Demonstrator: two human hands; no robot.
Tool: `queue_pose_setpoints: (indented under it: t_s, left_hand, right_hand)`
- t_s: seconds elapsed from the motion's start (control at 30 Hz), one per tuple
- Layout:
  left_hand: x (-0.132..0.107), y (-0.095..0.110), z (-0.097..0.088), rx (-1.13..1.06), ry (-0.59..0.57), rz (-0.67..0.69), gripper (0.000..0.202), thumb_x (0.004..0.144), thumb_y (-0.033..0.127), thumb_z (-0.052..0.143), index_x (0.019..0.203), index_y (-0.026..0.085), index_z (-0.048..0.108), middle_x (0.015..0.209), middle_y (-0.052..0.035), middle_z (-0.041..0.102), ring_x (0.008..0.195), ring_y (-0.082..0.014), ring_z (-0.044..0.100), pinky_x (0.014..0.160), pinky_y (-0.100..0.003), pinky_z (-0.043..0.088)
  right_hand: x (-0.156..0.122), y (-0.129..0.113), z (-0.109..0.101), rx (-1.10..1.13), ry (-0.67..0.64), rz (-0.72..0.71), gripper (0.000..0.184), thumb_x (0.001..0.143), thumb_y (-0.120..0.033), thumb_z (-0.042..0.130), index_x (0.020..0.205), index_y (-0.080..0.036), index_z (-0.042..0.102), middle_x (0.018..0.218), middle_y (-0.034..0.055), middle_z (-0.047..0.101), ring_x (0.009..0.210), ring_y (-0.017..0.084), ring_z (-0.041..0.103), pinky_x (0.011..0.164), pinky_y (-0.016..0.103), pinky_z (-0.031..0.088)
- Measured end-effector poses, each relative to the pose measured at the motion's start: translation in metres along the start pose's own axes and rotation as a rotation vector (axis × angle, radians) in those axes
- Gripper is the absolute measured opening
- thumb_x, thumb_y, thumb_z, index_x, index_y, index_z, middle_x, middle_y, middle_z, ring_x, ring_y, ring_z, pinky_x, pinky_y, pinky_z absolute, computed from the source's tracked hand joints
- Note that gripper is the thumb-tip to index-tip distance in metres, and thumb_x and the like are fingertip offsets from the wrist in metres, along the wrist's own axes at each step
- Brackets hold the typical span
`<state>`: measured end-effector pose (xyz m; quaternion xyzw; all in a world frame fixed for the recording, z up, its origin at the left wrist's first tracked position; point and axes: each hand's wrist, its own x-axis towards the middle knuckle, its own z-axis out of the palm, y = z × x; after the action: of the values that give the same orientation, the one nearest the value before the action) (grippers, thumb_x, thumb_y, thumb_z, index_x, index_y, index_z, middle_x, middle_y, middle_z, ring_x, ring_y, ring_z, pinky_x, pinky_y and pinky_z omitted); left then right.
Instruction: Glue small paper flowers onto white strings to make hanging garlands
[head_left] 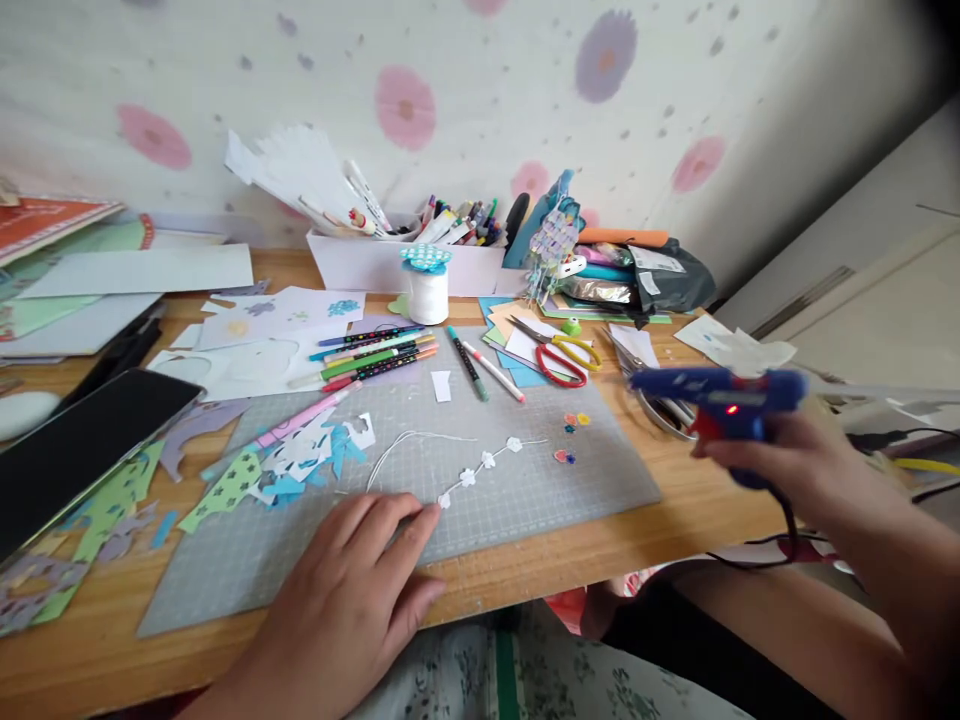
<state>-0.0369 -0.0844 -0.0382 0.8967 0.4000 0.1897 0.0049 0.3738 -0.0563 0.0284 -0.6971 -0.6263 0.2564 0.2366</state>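
Note:
My left hand (352, 585) lies flat on the grey cutting mat (525, 490), fingers stretched out, its fingertips at the near end of a white wire with small white paper flowers (480, 465). My right hand (787, 465) is off the table's right edge, closed round the grip of a blue glue gun (712, 395) with a red light lit; the nozzle points left. A black cord hangs below it.
Coloured markers (375, 355), red and yellow scissors (559, 352), a white jar (427, 290), paper cut-outs (292, 465), tiny coloured flowers (574, 422), a white pen box (405, 262) at the wall, a black tablet (75, 445) at left, and a metal bowl (664, 410) behind the gun.

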Motion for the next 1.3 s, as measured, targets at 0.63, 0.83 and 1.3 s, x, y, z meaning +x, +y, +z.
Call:
queue_pose_setpoints:
  t_s: [0.63, 0.83, 1.3]
  left_hand:
    - [0.0, 0.004, -0.003, -0.076, -0.05, -0.077, 0.034, 0.086, 0.024, 0.057, 0.119, 0.019, 0.059, 0.11, -0.0088, 0.058, 0.1, -0.0275, 0.05, 0.087, -0.047, 0.044]
    - [0.0, 0.004, -0.002, -0.079, -0.048, -0.079, 0.033, 0.086, 0.024, 0.056, 0.119, 0.019, 0.059, 0.11, -0.0083, 0.058, 0.1, -0.0266, 0.049, 0.087, -0.046, 0.045]
    - [0.0, 0.004, -0.004, -0.09, -0.078, -0.091, 0.031, 0.087, 0.021, 0.054, 0.118, 0.02, 0.059, 0.111, -0.0085, 0.058, 0.101, -0.027, 0.049, 0.088, -0.047, 0.044]
  right_hand:
    - [-0.019, -0.099, 0.109, 0.109, -0.595, -0.275, 0.027, 0.084, -0.033, 0.055, 0.104, -0.019, 0.065, 0.079, 0.0036, 0.066, 0.072, 0.02, 0.061, 0.068, 0.031, 0.051]
    - [-0.018, -0.099, 0.109, 0.039, -0.589, -0.298, 0.026, 0.085, -0.027, 0.054, 0.106, -0.016, 0.064, 0.091, 0.006, 0.068, 0.08, 0.02, 0.062, 0.075, 0.031, 0.051]
    - [-0.02, -0.105, 0.106, 0.058, -0.635, -0.177, 0.043, 0.086, -0.03, 0.054, 0.127, -0.019, 0.056, 0.093, 0.0058, 0.07, 0.082, 0.022, 0.064, 0.074, 0.032, 0.053]
